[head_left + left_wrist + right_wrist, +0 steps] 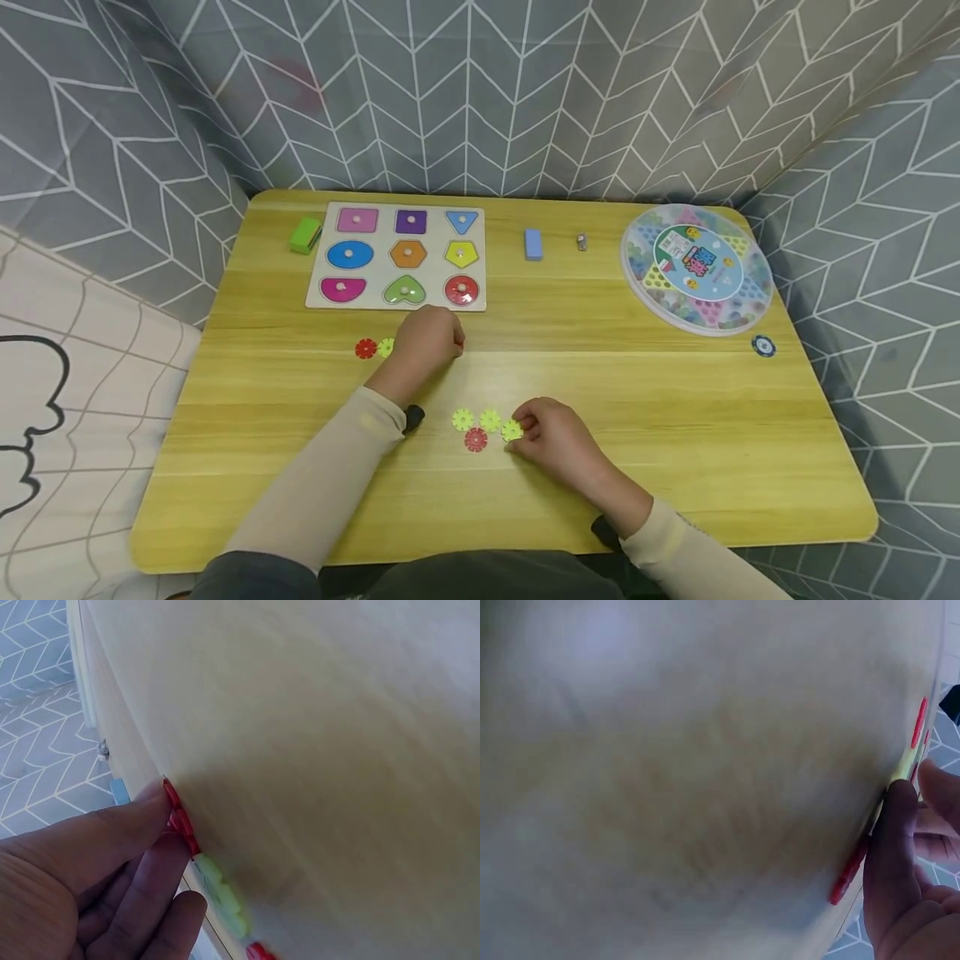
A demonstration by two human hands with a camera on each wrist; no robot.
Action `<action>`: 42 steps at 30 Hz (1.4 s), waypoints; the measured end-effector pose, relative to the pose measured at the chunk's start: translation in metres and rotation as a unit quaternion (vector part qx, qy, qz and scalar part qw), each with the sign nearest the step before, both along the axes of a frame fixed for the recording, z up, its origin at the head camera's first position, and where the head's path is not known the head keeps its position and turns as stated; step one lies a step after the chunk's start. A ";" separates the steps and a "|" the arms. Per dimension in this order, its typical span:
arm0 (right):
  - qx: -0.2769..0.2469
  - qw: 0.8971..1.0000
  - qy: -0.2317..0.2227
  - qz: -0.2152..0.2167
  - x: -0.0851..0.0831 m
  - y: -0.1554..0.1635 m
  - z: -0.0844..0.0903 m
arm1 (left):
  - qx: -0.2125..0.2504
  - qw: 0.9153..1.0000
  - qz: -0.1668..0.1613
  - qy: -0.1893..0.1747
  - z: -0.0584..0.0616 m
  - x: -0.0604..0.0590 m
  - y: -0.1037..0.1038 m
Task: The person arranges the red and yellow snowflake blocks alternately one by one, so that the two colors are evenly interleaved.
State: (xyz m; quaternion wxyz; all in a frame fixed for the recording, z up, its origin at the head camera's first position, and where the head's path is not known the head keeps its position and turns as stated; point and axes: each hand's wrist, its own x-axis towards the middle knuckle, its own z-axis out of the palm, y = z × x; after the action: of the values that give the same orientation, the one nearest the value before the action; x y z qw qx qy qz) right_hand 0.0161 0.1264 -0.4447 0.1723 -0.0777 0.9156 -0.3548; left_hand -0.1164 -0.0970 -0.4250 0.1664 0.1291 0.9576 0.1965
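Note:
Near the front of the shape board, my left hand (426,340) pinches a red notched plastic disc (181,819) between thumb and forefinger. Past it in the left wrist view lie a yellow-green disc (222,896) and another red disc (260,951). My right hand (558,440) pinches the rim of a yellow-green notched disc (512,430) at the table's middle. Left of that disc sit two more yellow-green discs (490,420) and a red disc (476,440). Beside my left wrist in the head view are a red disc (365,348) and a yellow-green one (386,347), partly covered.
A shape puzzle board (381,255) lies behind my left hand, with a green block (305,236) beside it. Farther right are a blue block (533,245), a small metallic object (582,242), a round game box (637,287) and a dark blue chip (763,346).

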 end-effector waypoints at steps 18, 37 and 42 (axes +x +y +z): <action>0.081 0.992 0.078 0.062 -0.011 -0.007 0.003 | -0.002 1.000 -0.003 0.006 0.000 -0.001 -0.001; -0.153 0.978 -0.138 -0.041 -0.082 0.010 0.033 | -0.006 1.000 -0.008 0.009 -0.002 -0.003 -0.002; -0.164 0.973 -0.151 -0.067 -0.114 -0.001 0.032 | -0.003 1.000 -0.009 0.005 -0.004 -0.002 -0.001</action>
State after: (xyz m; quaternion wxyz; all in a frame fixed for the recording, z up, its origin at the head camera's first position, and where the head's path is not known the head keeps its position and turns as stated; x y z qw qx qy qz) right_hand -0.0982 0.1252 -0.4129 0.2694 0.0110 0.8116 -0.5182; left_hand -0.1179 -0.0982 -0.4287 0.1633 0.1380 0.9579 0.1918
